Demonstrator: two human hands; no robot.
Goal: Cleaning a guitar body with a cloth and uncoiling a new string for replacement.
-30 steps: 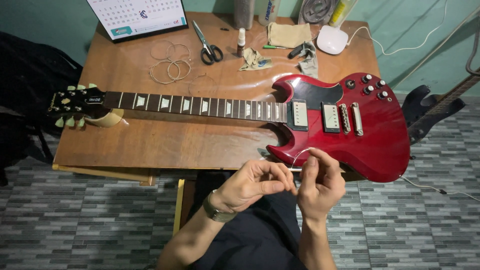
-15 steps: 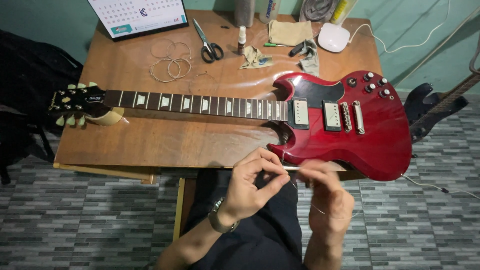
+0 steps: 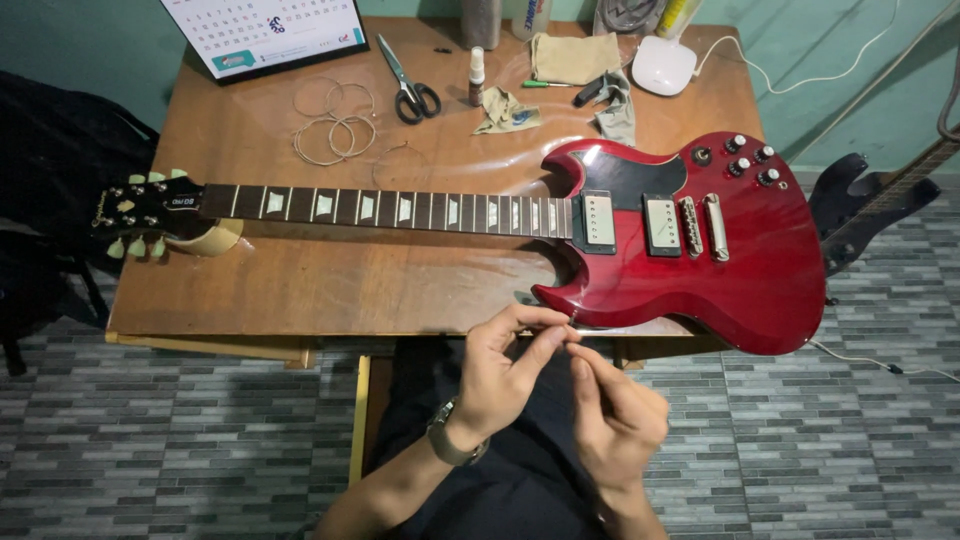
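Both hands, left hand [image 3: 505, 365] and right hand [image 3: 615, 415], are pinching something thin, too fine to identify, just below the red guitar [image 3: 700, 260], keeping it taut.

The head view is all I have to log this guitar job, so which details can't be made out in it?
- Whatever the left hand and right hand pinch between fingertips: too thin to tell.
- Calendar and containers at the table's far side: cut off by the top edge.
- Dark guitar on the right: cut off by the frame.
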